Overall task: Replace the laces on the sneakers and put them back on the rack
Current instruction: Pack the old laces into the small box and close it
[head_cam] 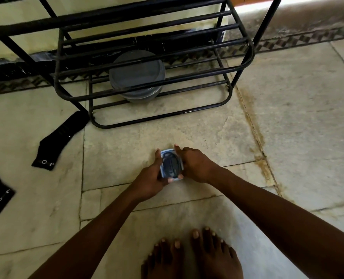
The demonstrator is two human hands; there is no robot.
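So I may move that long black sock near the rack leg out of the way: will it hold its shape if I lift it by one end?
Probably not. The black sock lies flat and slightly bent on the stone floor, which suggests soft fabric that will droop. It looks thin, so likely light. If pushed, it would probably bunch up rather than roll.

1. The scene is dim overall, with a greenish cast on the stone floor.
2. The brightest light falls at the top right, where a band along the wall base is washed out.
3. Shadows are soft and faint.
4. Straight bars of the rack bow near the edges from wide-angle distortion.
5. Detail is soft throughout.
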